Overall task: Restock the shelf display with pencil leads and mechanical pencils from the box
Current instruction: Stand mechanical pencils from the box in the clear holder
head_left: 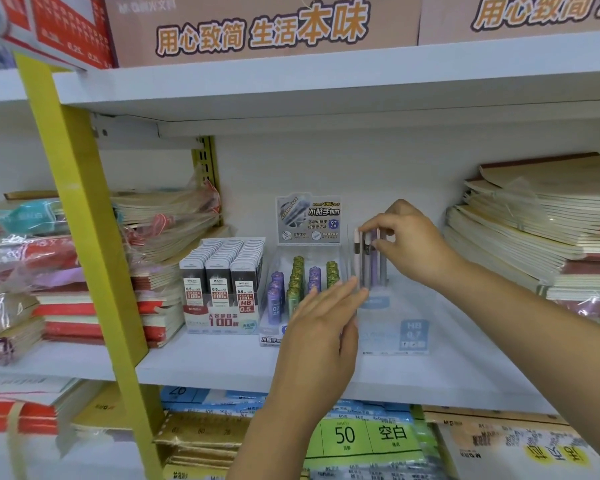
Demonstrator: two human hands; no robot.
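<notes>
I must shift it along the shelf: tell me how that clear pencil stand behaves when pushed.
The clear stand looks light plastic, nearly empty, so it probably slides easily on the smooth shelf. Its few tall upright pencils may wobble or tip.

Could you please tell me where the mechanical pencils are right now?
In the head view, the mechanical pencils stand upright right of centre on the middle shelf, tops pinched by the right hand, beside the lead tubes.

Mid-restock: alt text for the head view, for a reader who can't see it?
The right hand pinches the tops of mechanical pencils standing upright in a clear display stand on a white shelf; the left hand touches the stand with straight fingers. Lead tubes and lead cases sit to its left.
</notes>
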